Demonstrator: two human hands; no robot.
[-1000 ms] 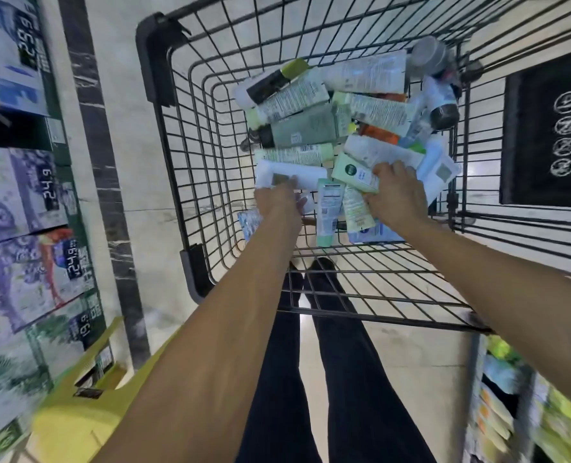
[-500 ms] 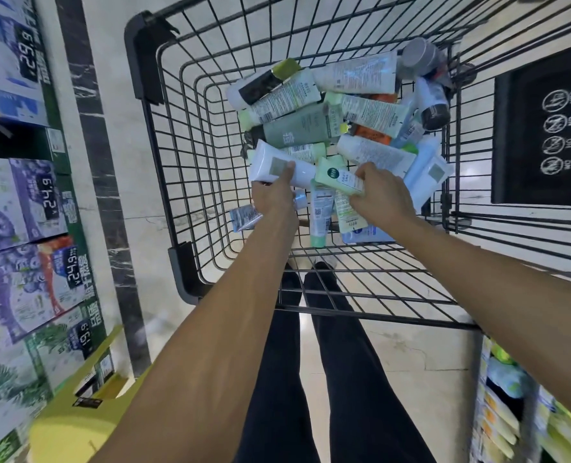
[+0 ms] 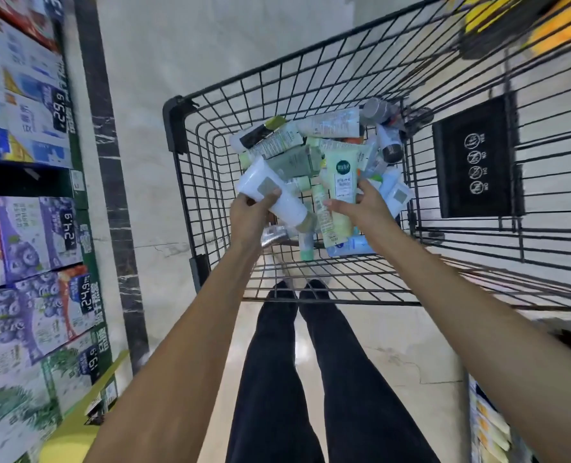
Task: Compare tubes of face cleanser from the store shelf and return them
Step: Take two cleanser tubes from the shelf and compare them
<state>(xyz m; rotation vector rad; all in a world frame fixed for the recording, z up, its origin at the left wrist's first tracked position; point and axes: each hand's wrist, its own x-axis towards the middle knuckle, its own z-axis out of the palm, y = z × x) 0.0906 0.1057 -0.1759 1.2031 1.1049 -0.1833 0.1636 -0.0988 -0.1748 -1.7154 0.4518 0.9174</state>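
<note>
A: We're looking straight down into the black wire cart (image 3: 190,182), and both hands are over the heap of tubes (image 3: 314,152) piled in the basket.

B: The left hand (image 3: 249,215) has its fingers clamped on the white tube (image 3: 272,193). We see the thumb pressed on the grey square label, the tube lying slantwise, wide crimped end up and to the left, cap end down to the right.

A: And the right hand (image 3: 364,208) is wrapped on the pale green tube (image 3: 342,177). That one stands nearly upright, dark round logo facing us, thumb on its right edge and the fingers reaching underneath to the left.

B: Both tubes are lifted just above the pile and sit near each other, side by side, not touching as far as we can tell.

A: Below them we make out a grey-green tube (image 3: 294,163), a blue one (image 3: 352,247) at the near edge, and a dark-capped bottle (image 3: 391,148) at the far right corner.

B: On the left, shelves of purple and blue boxes (image 3: 27,235) with price tags. On the cart's right side, a black sign panel (image 3: 474,155) with round white symbols.

A: And dark trouser legs (image 3: 310,362) stand on the pale floor (image 3: 394,355) beneath the cart.
</note>
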